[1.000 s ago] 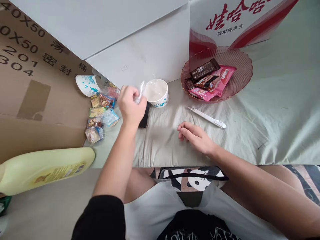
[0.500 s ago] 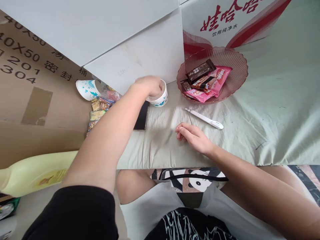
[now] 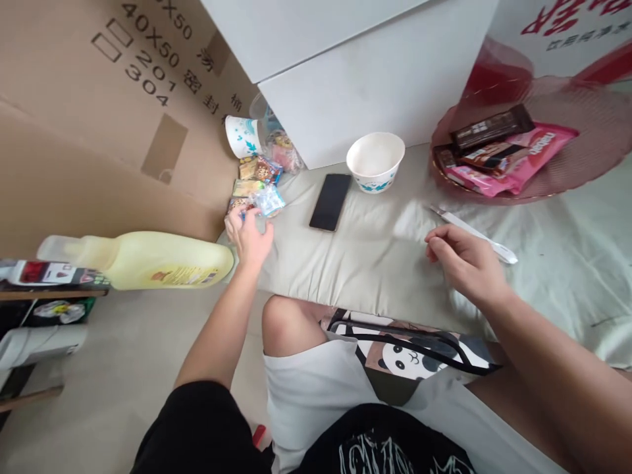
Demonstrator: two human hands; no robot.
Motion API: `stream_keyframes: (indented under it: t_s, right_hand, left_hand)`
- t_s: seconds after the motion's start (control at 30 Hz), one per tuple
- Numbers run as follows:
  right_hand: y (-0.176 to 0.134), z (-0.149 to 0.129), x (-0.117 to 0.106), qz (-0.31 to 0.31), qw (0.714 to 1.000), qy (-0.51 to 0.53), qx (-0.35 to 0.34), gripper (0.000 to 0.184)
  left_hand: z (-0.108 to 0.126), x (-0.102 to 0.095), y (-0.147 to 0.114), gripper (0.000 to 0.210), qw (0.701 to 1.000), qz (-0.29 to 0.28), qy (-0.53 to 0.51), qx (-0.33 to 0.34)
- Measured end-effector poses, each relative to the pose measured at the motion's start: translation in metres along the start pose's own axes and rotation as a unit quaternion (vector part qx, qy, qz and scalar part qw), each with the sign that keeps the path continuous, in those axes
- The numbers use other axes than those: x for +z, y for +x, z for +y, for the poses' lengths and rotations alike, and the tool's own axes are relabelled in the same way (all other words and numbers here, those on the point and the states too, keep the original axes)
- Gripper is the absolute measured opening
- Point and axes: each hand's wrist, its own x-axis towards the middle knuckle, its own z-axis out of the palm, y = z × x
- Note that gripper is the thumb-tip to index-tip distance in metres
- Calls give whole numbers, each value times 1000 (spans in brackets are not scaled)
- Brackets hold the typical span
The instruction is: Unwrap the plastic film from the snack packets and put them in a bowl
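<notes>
Left hand point(image 3: 249, 236): fingers curled on the snack packets point(image 3: 257, 197) at the bed's left edge; hold unclear.
Right hand point(image 3: 467, 263): loosely curled, empty, beside the white pen point(image 3: 474, 232).

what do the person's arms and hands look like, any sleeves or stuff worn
Both hands are bare: the left hand and right hand show no gloves, and no rings or watch can be seen. The left arm has a short black sleeve at the upper arm, with the forearm uncovered. The right forearm is uncovered too; its sleeve is out of view.

soft even daylight, wide-angle edge distortion
</notes>
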Motion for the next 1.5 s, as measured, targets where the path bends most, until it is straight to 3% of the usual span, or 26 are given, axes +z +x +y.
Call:
stream_keyframes:
  t_s: [0.1,0.2,0.37,0.47,0.53,0.6,0.67,0.73,0.83,0.87,0.93,1.03,1.1,1.23,1.33,1.5]
  right_hand:
    - [0,3,7,-3,999,-39,-4,25]
    - [-1,4,10,-3,996,-84,-18,27]
    - [-3,1,3,-1,992,-122,-33,26]
    - [-3,-4,-8,68,982,-177,-21,14]
    - [-2,-6,-15,118,964,-238,-14,11]
    - [-3,-4,-20,137,942,-305,-10,17]
    - [-3,0,-23,133,923,-362,2,30]
    - [-2,6,-26,114,907,-405,15,39]
    - [4,14,-31,75,889,-450,17,31]
    - [5,15,-33,68,888,-455,15,28]
    - [8,16,-36,62,902,-427,1,25]
    - [6,12,-37,38,948,-308,-68,24]
    - [3,8,-34,14,961,-238,-140,26]
    - [0,2,-26,-22,952,-181,-246,27]
    - [1,1,-20,-51,946,-168,-273,26]
    - [0,2,-12,-74,937,-164,-300,25]
  left_hand:
    - [-27,2,8,60,993,-50,16,-109]
    - [-44,7,24,64,982,-108,-9,-157]
    - [-58,2,31,57,985,-79,-28,-154]
    - [-55,-15,11,55,986,-43,-109,-121]
    - [-43,-27,-11,55,971,-32,-222,-82]
    - [-18,-33,-33,56,928,-85,-359,-46]
    - [17,-26,-49,53,852,-181,-491,-25]
    - [60,-8,-58,52,756,-249,-605,-34]
    - [117,29,-60,52,595,-329,-729,-79]
    - [130,40,-60,55,556,-360,-744,-89]
    - [145,57,-60,68,520,-408,-745,-96]
    - [147,65,-63,83,515,-435,-733,-95]
    - [143,65,-65,82,516,-432,-734,-92]
    - [145,60,-66,70,517,-459,-721,-57]
    - [149,58,-66,67,536,-472,-700,-14]
    - [150,57,-69,74,583,-436,-685,36]
